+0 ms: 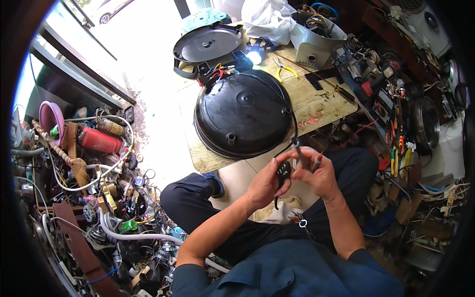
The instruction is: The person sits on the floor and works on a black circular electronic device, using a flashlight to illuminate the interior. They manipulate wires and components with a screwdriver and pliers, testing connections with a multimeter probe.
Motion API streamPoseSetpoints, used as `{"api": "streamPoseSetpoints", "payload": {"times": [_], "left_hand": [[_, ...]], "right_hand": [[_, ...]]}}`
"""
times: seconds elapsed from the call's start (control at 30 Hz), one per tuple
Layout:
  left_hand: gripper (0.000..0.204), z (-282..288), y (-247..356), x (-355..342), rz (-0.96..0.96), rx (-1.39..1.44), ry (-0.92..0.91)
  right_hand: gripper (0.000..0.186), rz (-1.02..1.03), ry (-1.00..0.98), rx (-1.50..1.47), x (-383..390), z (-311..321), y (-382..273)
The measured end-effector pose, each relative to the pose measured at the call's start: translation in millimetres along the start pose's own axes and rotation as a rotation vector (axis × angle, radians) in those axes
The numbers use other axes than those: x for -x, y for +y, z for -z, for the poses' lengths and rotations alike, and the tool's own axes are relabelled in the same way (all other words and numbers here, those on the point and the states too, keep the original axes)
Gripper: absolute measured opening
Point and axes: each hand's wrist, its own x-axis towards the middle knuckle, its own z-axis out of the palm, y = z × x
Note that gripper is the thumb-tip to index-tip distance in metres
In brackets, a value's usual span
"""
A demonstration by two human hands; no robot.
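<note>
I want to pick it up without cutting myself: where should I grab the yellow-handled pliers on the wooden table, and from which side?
Take the yellow-handled pliers by the two yellow handles, which spread toward the table's right side. Come from above and from that end: they lie flat on the wooden table, and the metal jaws point toward the lit headlamp, so the insulated grips are probably the safer hold.

A small black plug [283,171] sits pinched in the left hand [264,184], its black cord [293,129] rising away; the right hand [319,173] grips a slim grey probe [300,154] just beside it.
</note>
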Motion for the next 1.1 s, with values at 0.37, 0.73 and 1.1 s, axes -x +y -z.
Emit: {"api": "streamPoseSetpoints", "payload": {"times": [0.37, 0.73, 1.1], "left_hand": [[0.041, 10, 9, -2, -0.338, 0.262, 0.039], [0.047, 18, 16, 3, -0.407, 0.244, 0.047], [0.053, 13, 22, 11, -0.412, 0.098, 0.148]], "right_hand": [[0.019, 0.055, 0.069, 0.517, 32, -15, -11], [0.015, -0.097, 0.054, 0.468, 33, -38, -3], [0.019, -0.196, 0.124, 0.309, 33, -38, -2]]}}
